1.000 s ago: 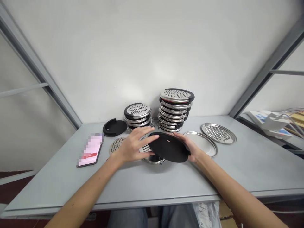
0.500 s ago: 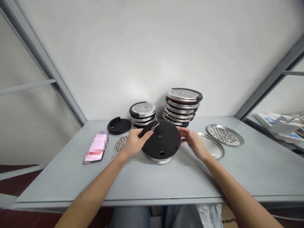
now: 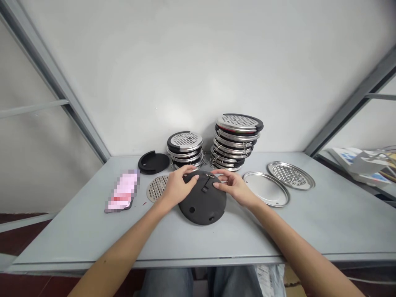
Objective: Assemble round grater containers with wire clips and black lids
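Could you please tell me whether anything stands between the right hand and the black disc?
Nothing visible does: the right hand has its fingers at the upper edge of the black disc, beside the metal clip. The shorter stack stands behind, not between.

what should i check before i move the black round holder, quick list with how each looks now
1. Left hand gripping the black round holder: ok, thumb over its far left edge.
2. Right hand positioned: ok, fingers by the metal clip.
3. Clip fastened: cannot tell, too small.
4. Holder's underside: cannot tell, hidden.
5. Phone clear of the holder: ok, off to the left.
6. Taller stack squared up: not ok, upper layers jut right.
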The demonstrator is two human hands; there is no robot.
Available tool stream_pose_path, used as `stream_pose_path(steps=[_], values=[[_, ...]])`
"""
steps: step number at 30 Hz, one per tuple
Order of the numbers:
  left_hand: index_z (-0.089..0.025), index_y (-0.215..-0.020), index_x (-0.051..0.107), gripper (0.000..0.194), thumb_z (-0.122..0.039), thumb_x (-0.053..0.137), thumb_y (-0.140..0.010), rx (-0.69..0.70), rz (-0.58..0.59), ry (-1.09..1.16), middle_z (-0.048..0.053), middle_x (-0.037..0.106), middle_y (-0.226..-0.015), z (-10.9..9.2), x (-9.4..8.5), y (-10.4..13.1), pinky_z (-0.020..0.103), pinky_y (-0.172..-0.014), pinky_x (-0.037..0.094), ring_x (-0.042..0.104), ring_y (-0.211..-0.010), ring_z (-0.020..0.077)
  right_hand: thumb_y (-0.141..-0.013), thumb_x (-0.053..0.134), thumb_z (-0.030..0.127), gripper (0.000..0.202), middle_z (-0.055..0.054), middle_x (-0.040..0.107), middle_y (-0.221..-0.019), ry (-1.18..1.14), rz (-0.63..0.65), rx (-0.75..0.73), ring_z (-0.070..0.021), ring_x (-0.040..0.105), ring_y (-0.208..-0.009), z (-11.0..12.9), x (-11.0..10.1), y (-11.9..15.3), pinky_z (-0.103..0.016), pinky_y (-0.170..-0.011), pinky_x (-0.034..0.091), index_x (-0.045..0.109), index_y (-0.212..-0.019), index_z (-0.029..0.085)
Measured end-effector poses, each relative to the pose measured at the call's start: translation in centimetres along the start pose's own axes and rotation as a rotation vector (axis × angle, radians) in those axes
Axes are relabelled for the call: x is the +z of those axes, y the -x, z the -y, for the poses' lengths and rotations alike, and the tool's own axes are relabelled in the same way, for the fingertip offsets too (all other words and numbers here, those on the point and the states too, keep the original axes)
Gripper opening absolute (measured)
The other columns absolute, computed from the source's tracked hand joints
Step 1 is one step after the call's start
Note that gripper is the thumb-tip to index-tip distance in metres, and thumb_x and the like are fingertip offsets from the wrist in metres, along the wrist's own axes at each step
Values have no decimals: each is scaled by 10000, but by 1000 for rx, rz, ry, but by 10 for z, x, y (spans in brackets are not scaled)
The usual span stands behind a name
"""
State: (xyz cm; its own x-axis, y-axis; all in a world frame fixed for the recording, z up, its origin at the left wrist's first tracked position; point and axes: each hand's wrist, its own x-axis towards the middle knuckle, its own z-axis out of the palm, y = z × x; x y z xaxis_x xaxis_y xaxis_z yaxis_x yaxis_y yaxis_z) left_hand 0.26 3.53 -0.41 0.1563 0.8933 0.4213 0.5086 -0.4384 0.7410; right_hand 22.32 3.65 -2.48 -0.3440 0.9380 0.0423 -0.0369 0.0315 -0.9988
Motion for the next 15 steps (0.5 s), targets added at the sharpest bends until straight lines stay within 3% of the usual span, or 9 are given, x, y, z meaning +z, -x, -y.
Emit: stream_pose_path(steps=[2,4,8,10,12,15], values=[[-192,-1099,629,279,-317,579,-855,164,-104,-151,106,648,-1174,-3,3,5,445,-996,455,587,-1128,262,-704,767,332,488,-7,690,-802,-62,-39,37,-149,630,-659,-2,-2,0,-262,-597,494,602,-1147,214],[-196,-1149,607,366,-397,595,-843,280,-85,-262,121,598,-1256,-7,7,12,488,-1062,394,506,-1234,292,-706,766,319,526,-11,692,-854,-116,-58,73,-152,639,-710,-2,-2,1,-257,-618,507,573,-1187,230],[-157,-1414,391,968,-719,636,-665,308,192,-396,190,402,-1465,-8,19,30,586,-1133,245,300,-1383,400,-724,748,297,562,-20,675,-982,-174,-30,112,-150,642,-805,-1,0,4,-256,-665,533,523,-1238,263],[-92,-1475,263,1146,-775,614,-624,260,313,-452,235,280,-1522,-2,24,36,599,-1144,187,205,-1417,431,-729,739,304,568,-18,661,-976,-146,-10,104,-144,636,-782,-2,2,5,-264,-663,544,513,-1249,263],[-78,-1494,198,1151,-747,607,-652,236,381,-486,238,228,-1542,7,24,38,592,-1148,157,162,-1433,424,-752,711,339,519,-26,656,-947,-29,-5,59,-151,626,-736,-4,2,6,-294,-640,556,537,-1232,248],[-122,-1507,176,1063,-715,573,-719,248,430,-490,211,217,-1553,20,16,37,568,-1151,156,171,-1441,390,-798,649,398,346,-70,661,-1014,284,-170,-143,-211,625,-809,-9,-2,5,-352,-661,563,644,-1102,233]])
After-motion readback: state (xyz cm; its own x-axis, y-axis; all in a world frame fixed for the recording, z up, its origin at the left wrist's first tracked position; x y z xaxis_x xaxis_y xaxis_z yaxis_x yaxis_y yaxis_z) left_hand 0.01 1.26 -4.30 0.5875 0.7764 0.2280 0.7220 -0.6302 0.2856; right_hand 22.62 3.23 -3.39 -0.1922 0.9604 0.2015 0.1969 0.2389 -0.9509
